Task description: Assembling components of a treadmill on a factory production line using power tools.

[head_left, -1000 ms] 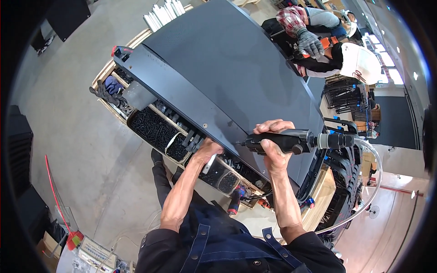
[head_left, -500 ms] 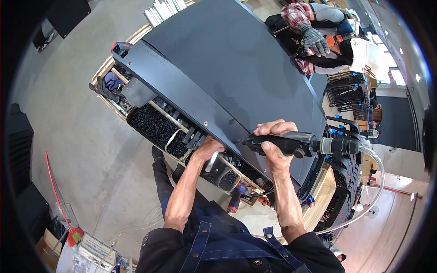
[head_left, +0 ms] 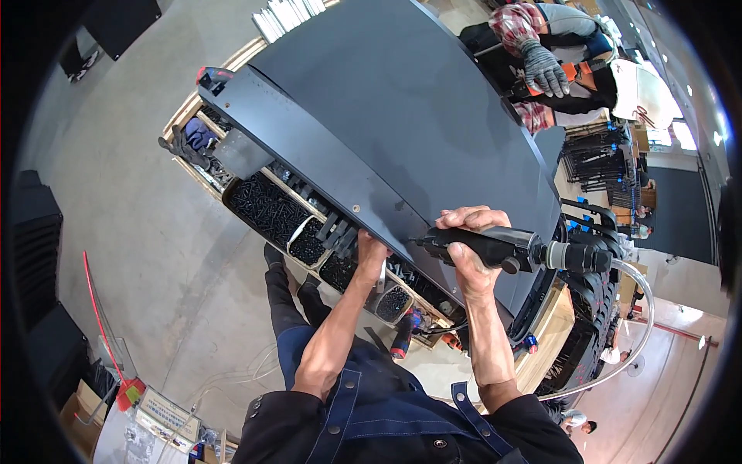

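Observation:
My right hand (head_left: 474, 246) is wrapped round a black air-powered driver (head_left: 498, 246), with a clear hose (head_left: 649, 309) running from its back end. The driver's tip points left, over the front strip of a large dark grey panel (head_left: 402, 108). At the panel's near edge, my left hand (head_left: 372, 253) is closed, with its fingertips hidden under the rim. A flat silver metal handle (head_left: 381, 278) sticks out below that hand and seems held in it. Its other end is out of sight beneath the panel.
Under the near edge stand bins of black screws (head_left: 267, 207) in a wooden frame. A blue-and-red power tool (head_left: 402, 336) hangs beside them. Across the panel, a co-worker's gloved hand (head_left: 545, 69) holds an orange tool (head_left: 573, 73). Stacked black frames (head_left: 607, 298) stand at the right.
My left hand has moved slightly right along the panel's edge, and the silver handle now hangs more upright. The driver remains in my right hand, near the same spot on the panel.

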